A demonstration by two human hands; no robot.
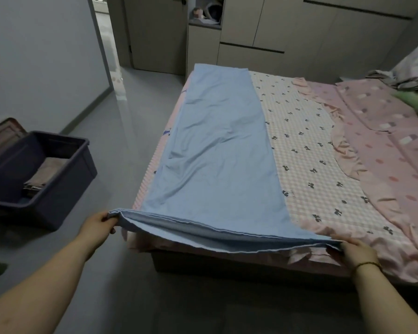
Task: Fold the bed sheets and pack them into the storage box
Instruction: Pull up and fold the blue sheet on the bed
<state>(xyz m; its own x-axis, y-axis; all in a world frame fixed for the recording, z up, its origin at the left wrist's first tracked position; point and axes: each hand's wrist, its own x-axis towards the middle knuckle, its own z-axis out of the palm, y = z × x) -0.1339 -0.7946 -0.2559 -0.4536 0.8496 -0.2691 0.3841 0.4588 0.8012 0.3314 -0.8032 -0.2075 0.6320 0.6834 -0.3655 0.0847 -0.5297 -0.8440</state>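
My left hand [98, 225] pinches the near left corner of the blue sheet [215, 153], fingers curled round the stacked edges, just off the corner of the bed [203, 267]. My right hand [357, 253] grips the near right corner, thumb on top, with a thin bracelet [367, 264] at the wrist. Between my two hands the sheet's near edge is lifted a little off the bed and shows several layers lying one on another.

From there the blue sheet runs away from me as a long folded strip along the left side of the bed, wrinkled in the middle, its far end reaching the bed's far edge. Under it and to its right lies a checked cover [299, 145] printed with small dark bows and edged with a pink frill. Further right is a pink spotted sheet [384, 153], and crumpled bedding [410, 71] is heaped at the far right.

On the grey floor [121, 145] to my left stands the dark blue storage box [65, 189], open, apart from the bed, with folded fabric [48, 174] lying inside it. Pale cupboards [299, 32] line the far wall.
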